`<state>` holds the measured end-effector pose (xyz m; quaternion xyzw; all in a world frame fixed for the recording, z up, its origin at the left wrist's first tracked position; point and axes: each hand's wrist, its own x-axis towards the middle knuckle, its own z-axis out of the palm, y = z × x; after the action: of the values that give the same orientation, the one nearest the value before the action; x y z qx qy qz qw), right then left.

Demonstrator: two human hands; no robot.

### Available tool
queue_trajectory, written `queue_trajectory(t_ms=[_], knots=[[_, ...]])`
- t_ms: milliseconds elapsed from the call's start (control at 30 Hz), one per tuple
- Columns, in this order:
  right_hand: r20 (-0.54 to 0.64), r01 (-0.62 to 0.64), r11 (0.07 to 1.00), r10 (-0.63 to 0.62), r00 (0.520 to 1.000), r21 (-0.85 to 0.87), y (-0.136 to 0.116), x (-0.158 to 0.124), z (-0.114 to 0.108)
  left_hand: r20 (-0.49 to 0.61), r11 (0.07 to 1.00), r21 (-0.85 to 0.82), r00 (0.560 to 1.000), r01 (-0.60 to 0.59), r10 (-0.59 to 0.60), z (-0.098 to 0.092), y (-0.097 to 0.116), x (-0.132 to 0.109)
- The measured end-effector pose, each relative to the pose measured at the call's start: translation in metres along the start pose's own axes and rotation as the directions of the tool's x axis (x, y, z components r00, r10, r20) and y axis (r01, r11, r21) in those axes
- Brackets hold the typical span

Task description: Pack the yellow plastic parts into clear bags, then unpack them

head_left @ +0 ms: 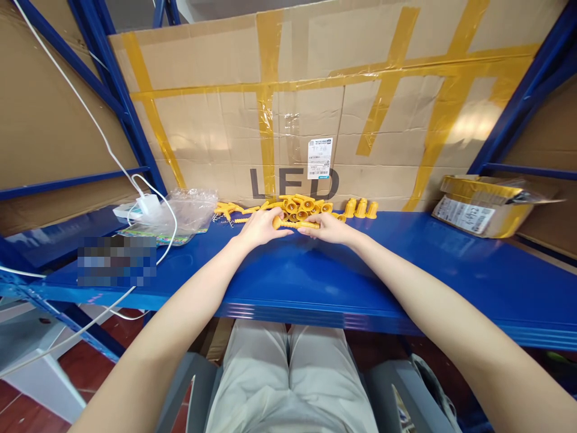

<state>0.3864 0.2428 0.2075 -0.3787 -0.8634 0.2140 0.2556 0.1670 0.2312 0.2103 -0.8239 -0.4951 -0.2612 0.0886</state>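
While the left hand (265,227) and right hand (332,229) grip a yellow plastic piece (288,224) between them over the blue shelf (288,270), before a pile of yellow parts (304,208), fitting or turning seems in hand. The next move probably calls for steady, aligned ends; one part or two, I cannot tell.

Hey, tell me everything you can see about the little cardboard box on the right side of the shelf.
The small box looks like brown cardboard, with yellow tape along its upper edge. A white label on the side facing left and forward carries dark marks too small to read. A flap juts out to the right. The box rests at an angle on the blue shelf; nothing else clearly touches it. Its contents cannot be made out.
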Motion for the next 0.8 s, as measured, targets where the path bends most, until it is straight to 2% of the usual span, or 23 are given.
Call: queue_trajectory(t_ms=[133,233,333,467,800], knots=[[-0.045,0.026,0.999,-0.027,0.999,-0.032,0.0047,0.0024,0.0034,-0.005,1.0,-0.014,1.0,-0.005,0.005,0.0029,-0.0028,0.0017],[-0.133,0.092,0.988,-0.108,0.985,-0.121,0.0086,0.0048,0.0067,-0.014,0.999,-0.034,1.0,0.012,-0.013,0.0058,-0.006,0.003],[-0.171,0.139,0.968,-0.177,0.969,-0.21,0.0105,0.0058,0.0086,-0.013,0.998,-0.049,1.0,0.026,-0.027,0.0072,-0.008,0.0034],[-0.145,0.132,0.959,-0.172,0.974,-0.249,0.0093,0.0044,0.0081,-0.011,0.998,-0.064,1.0,0.028,-0.029,0.0063,-0.0073,0.0029],[-0.096,0.121,0.982,-0.136,0.986,-0.142,0.0056,0.0017,0.0065,-0.018,0.999,-0.045,1.0,0.023,-0.024,0.0035,-0.004,0.002]])
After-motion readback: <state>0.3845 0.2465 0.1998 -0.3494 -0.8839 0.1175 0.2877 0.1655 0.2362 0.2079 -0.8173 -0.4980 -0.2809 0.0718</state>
